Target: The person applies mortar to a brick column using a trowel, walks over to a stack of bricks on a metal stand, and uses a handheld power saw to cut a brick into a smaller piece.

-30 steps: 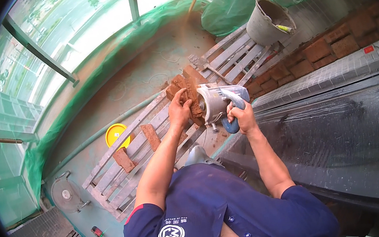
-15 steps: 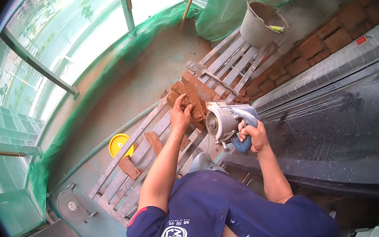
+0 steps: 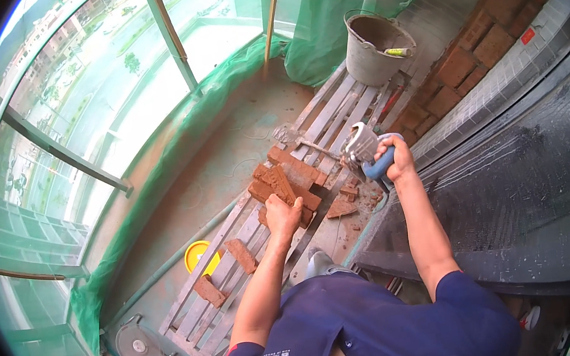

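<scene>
My left hand [image 3: 284, 215] is closed on the near end of a reddish-brown brick [image 3: 275, 183], which lies on other bricks on a slatted wooden platform [image 3: 219, 253]. In my right hand [image 3: 398, 158] is a handheld power cutter [image 3: 360, 144] with a grey metal body and a blue handle, gripped by that handle. The cutter is to the right of the bricks, apart from them. Its blade cannot be made out. Broken brick pieces [image 3: 342, 206] are scattered below the cutter. Two smaller brick pieces [image 3: 241, 256] rest on the slats left of my left forearm.
A grey bucket [image 3: 372, 60] stands at the platform's far end, near a mortar-smeared long-handled tool [image 3: 305, 140]. A yellow lid [image 3: 202, 258] and a fan [image 3: 138, 345] are at left. Green netting [image 3: 154, 215] lines the windows. A brick wall [image 3: 460, 65] and dark panel [image 3: 514, 192] border the right.
The cutter has moved away from the bricks, up and to the right, and turned in my right hand. My left hand has closed in on the brick's near end. The view has shifted.
</scene>
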The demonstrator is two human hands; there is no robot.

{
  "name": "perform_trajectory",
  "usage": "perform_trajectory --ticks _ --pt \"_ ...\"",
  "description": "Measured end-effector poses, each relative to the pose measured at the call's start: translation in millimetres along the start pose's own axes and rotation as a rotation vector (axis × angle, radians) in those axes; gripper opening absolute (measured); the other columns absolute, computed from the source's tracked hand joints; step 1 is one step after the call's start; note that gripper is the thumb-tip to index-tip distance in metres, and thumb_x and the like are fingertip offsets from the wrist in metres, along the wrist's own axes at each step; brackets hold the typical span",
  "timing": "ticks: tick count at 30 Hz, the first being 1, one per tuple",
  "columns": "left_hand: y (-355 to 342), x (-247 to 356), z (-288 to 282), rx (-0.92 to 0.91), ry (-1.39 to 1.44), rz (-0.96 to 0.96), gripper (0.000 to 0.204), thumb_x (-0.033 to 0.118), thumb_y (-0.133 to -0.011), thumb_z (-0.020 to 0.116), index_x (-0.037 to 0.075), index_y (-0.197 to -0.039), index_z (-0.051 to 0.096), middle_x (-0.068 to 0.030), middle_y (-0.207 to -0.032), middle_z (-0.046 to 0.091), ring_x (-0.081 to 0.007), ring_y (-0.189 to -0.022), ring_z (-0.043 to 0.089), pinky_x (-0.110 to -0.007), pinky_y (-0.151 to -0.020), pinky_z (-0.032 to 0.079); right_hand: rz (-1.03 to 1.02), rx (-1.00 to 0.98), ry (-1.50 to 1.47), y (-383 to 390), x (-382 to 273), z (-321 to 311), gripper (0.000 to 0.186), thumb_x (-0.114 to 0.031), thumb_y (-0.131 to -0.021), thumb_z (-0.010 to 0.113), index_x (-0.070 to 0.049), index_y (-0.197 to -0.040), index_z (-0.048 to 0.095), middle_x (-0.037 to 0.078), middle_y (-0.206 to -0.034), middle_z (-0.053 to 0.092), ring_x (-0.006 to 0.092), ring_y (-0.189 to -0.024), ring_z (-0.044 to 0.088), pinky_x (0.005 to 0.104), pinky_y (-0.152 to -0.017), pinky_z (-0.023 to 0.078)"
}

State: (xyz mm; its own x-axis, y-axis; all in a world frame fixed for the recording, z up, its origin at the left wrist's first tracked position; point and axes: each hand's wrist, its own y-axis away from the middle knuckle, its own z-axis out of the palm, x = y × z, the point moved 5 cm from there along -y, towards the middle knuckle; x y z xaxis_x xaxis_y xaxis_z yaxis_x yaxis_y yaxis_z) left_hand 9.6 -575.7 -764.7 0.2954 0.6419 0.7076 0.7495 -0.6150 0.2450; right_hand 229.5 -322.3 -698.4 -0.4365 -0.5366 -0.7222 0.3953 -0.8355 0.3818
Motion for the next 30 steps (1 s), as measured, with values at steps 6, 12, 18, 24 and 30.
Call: perform_trajectory --ticks 6,12,18,24,30 --pt "9 1 -4 0.101 -0.065 -0.016 0.054 0.032 -0.077 0.069 -0.007 -0.107 0.047 -0.0329 -0.114 0.052 -0.0489 -0.104 0.054 -0.052 -0.090 0.046 0.177 0.036 -0.049 -154 19 16 0.026 -0.023 -0.080 0.066 -0.004 -0.084 0.049 0.009 -0.068 0.056 0.0262 -0.062 0.057 0.0412 -0.062 0.051" --pt "12 2 -2 0.146 -0.067 -0.116 0.060 0.031 -0.072 0.074 -0.005 -0.111 0.044 -0.0299 -0.117 0.049 -0.0466 -0.111 0.050 -0.051 -0.093 0.045 0.615 0.211 -0.663 -273 53 -23 0.039 -0.030 -0.090 0.058 0.006 -0.102 0.051 0.014 -0.084 0.059 0.0284 -0.072 0.060 0.0413 -0.070 0.055" --pt "-2 -21 27 0.056 0.155 -0.284 0.076 0.024 -0.072 0.073 -0.005 -0.133 0.038 -0.0249 -0.119 0.050 -0.0384 -0.116 0.051 -0.043 -0.101 0.043 0.399 0.215 0.025 -335 4 -125 0.038 -0.035 -0.098 0.050 0.001 -0.109 0.055 0.017 -0.105 0.063 0.0348 -0.089 0.064 0.0482 -0.083 0.055" --pt "-9 -48 7 -0.139 0.296 -0.266 0.059 0.016 -0.072 0.070 -0.003 -0.124 0.051 -0.0196 -0.107 0.067 -0.0302 -0.098 0.066 -0.038 -0.087 0.050 -0.642 0.519 1.041 -251 -31 -91 0.028 -0.026 -0.090 0.063 0.000 -0.099 0.059 0.013 -0.099 0.064 0.0296 -0.081 0.063 0.0397 -0.075 0.052" --pt "10 12 -21 0.420 -0.342 0.121 0.096 0.013 -0.068 0.081 -0.009 -0.141 0.024 -0.0297 -0.117 0.042 -0.0447 -0.108 0.043 -0.050 -0.097 0.037 -0.331 -0.263 1.722 -135 140 -15 0.041 -0.027 -0.083 0.068 -0.002 -0.112 0.053 0.022 -0.115 0.056 0.0409 -0.108 0.054 0.0493 -0.094 0.044"
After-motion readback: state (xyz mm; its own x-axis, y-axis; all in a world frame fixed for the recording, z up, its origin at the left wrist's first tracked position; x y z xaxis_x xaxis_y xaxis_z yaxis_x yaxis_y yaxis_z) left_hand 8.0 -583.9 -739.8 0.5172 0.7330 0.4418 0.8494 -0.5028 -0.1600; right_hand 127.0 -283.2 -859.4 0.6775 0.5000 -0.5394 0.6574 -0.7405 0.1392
